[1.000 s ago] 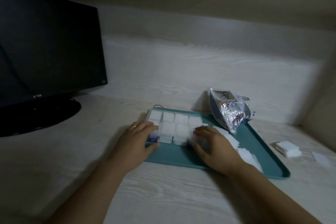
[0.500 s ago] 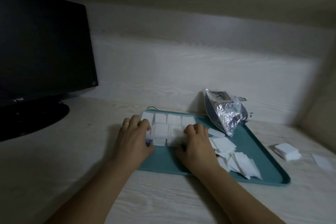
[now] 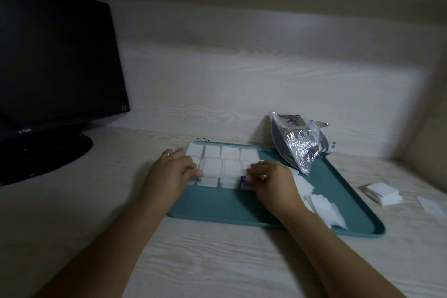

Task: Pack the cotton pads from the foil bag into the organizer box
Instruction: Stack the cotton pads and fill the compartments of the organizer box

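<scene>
Pale wood-grain desk (image 3: 217,261) bears teal tray (image 3: 217,213), monitor (image 3: 48,68), seemingly loose pads (image 3: 384,192).

Monitor (image 3: 55,60): "LG" logo on lower bezel, faint but legible. Foil bag (image 3: 298,143), right of the monitor: blue printed marks, too blurred to read.

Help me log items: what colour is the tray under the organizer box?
Teal, a plain blue-green tray, clearest in the head view.

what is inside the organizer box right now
White cotton pads fill the organizer box compartments that show. Both hands cover its near corners, so those compartments cannot be seen.
</scene>
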